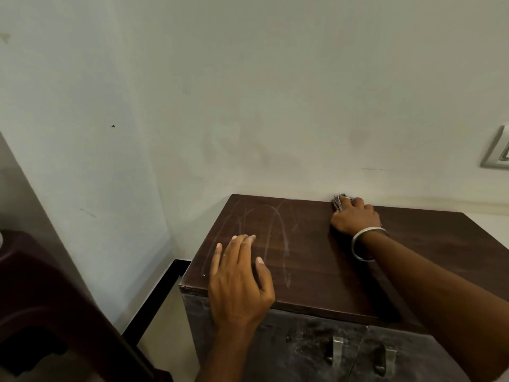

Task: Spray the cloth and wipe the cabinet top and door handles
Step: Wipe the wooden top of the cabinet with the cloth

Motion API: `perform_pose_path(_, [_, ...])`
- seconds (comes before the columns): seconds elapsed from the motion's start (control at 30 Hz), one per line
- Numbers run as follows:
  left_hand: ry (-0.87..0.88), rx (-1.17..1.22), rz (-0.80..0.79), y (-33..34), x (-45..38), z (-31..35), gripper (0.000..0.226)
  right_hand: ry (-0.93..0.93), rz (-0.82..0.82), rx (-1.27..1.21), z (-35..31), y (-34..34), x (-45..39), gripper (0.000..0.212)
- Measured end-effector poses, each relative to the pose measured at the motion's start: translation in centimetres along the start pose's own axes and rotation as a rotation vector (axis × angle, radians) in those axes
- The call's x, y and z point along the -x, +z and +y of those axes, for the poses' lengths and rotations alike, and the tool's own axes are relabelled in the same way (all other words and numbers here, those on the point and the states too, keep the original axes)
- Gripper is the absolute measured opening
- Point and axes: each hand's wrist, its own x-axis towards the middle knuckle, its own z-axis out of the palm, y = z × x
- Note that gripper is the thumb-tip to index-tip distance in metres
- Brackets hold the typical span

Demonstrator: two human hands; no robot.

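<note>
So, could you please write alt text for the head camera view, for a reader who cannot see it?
A person's right hand presses a cloth on the far edge of a dark wooden cabinet top by a pale wall. The left hand lies open near the front left corner, beside pale arcing streaks; two metal door handles show below.

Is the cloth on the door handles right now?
No, the right hand presses the cloth on the cabinet top at its back edge by the wall; the door handles are untouched.

Dark brown cabinet top, streaked.
</note>
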Motion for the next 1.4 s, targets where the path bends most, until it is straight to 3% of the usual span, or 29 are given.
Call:
perform_pose_path(0.1, [-0.001,0.013,0.009,0.0,0.0,0.0,0.048,-0.015,0.010,-0.009,-2.3,0.6,0.5,0.063])
perform_pose_path(0.4, [-0.013,0.026,-0.001,0.1,0.0,-0.1,0.048,-0.356,-0.061,-0.037,-12.8,3.4,2.1,0.059])
perform_pose_path(0.5, [-0.022,0.027,-0.016,0.1,0.0,-0.1,0.048,-0.403,-0.080,-0.044,-11.6,3.0,1.3,0.058])
perform_pose_path(0.67, [-0.020,0.044,-0.009,0.0,0.0,-0.1,0.048,-0.330,-0.073,-0.010,-8.4,2.1,-0.7,0.057])
perform_pose_path(0.87, [-0.009,0.036,-0.006,0.2,0.0,-0.2,0.048,-0.344,-0.085,0.012,-9.0,2.2,0.8,0.058])
perform_pose_path(1.07, [-0.020,-0.015,-0.030,0.1,0.0,-0.2,0.050,-0.583,-0.091,0.004,-11.5,3.0,6.4,0.056])
perform_pose_path(1.2, [-0.022,-0.018,-0.037,-0.2,0.0,-0.1,0.051,-0.663,-0.109,0.010,-9.4,2.3,7.7,0.055])
perform_pose_path(1.4, [-0.029,0.012,-0.033,-0.1,0.0,-0.2,0.047,-0.428,-0.064,0.038,-4.6,1.1,4.6,0.055])
